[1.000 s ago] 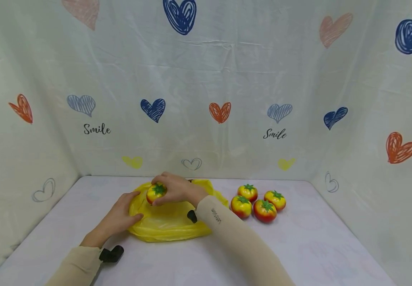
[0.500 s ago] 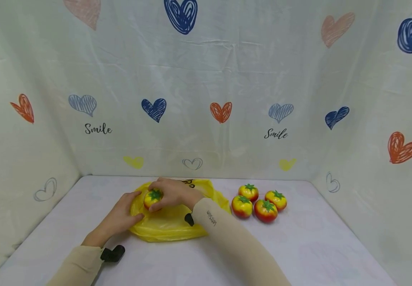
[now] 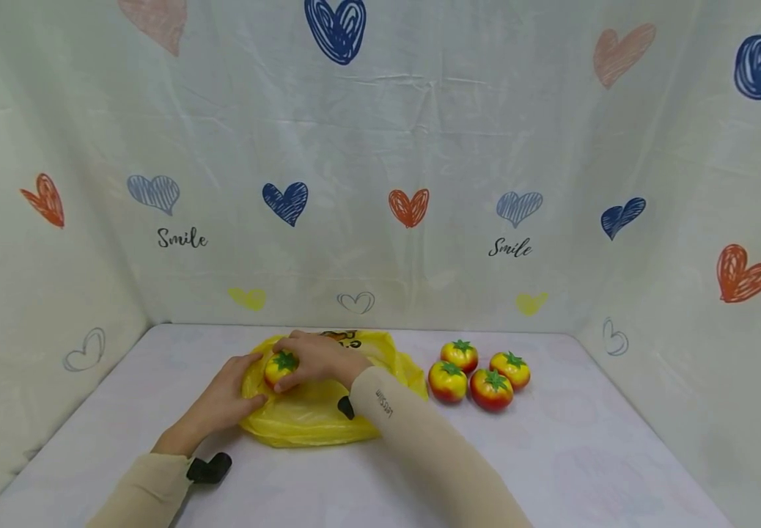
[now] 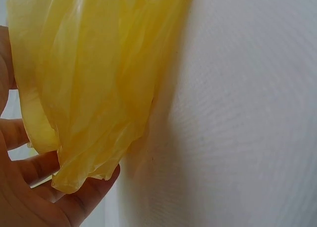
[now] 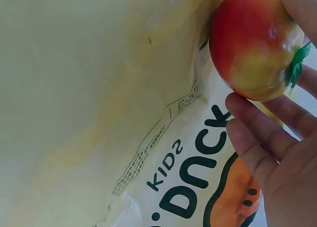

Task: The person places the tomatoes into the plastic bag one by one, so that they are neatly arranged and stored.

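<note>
A crumpled yellow plastic bag (image 3: 314, 425) lies on the table toward the back. My left hand (image 3: 218, 396) holds its left end, thumb and fingers set apart; in the left wrist view thin folds of the bag (image 4: 99, 78) cover some fingertips. My right hand (image 3: 321, 359) grips a shiny red-and-yellow tomato (image 3: 278, 371) with a green leafy top, over the bag's left part. In the right wrist view thumb and fingers flank the tomato (image 5: 252, 49), beside printed plastic. Whether the tomato touches the bag's bottom is hidden.
Several similar tomatoes (image 3: 491, 389) stand grouped just right of the bag on the white table (image 3: 585, 455). A white curtain (image 3: 460, 147) printed with hearts and "Smile" surrounds the back and sides.
My right hand, holding the tomato, has moved down and slightly left into the bag's left part, then nearly settled. More black print shows behind the hand. The left hand stays put.
</note>
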The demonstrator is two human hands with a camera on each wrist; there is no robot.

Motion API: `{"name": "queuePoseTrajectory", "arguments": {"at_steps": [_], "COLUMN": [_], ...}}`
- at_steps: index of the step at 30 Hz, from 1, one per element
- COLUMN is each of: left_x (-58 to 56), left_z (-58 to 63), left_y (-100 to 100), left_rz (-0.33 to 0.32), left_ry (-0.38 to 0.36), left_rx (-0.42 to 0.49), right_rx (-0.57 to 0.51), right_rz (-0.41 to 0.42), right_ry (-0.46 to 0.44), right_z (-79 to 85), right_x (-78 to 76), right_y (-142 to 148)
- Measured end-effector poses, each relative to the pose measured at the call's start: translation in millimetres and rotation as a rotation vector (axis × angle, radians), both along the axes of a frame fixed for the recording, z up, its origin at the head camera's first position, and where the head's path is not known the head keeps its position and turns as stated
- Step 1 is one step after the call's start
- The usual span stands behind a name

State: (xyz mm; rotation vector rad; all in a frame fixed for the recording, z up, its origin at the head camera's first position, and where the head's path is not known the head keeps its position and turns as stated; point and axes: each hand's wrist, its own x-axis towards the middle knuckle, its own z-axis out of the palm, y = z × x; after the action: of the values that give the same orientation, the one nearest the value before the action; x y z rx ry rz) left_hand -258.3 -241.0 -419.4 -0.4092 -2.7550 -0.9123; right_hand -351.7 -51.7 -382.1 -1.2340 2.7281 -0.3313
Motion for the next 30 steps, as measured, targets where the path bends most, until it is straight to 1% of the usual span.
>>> {"name": "queuePoseTrajectory", "arguments": {"at_steps": [10, 23, 30], "left_x": [-0.6, -0.9, -2.2], "left_z": [0.1, -1.0, -2.5], "left_y": [1.6, -0.1, -0.4], "left_rz": [0.011, 0.007, 0.008], "left_ry": [-0.018, 0.004, 0.01], "left_rx": [-0.006, -0.008, -0.001], "right_rx": [0.006, 0.009, 0.005], "right_rz": [-0.013, -0.013, -0.014], "right_ry": [-0.006, -0.004, -0.003], "right_z": [-2.0, -4.7, -2.7], "right_x": [-0.9, -2.6, -2.4], "right_y": [-1.8, -3.4, -1.8]}}
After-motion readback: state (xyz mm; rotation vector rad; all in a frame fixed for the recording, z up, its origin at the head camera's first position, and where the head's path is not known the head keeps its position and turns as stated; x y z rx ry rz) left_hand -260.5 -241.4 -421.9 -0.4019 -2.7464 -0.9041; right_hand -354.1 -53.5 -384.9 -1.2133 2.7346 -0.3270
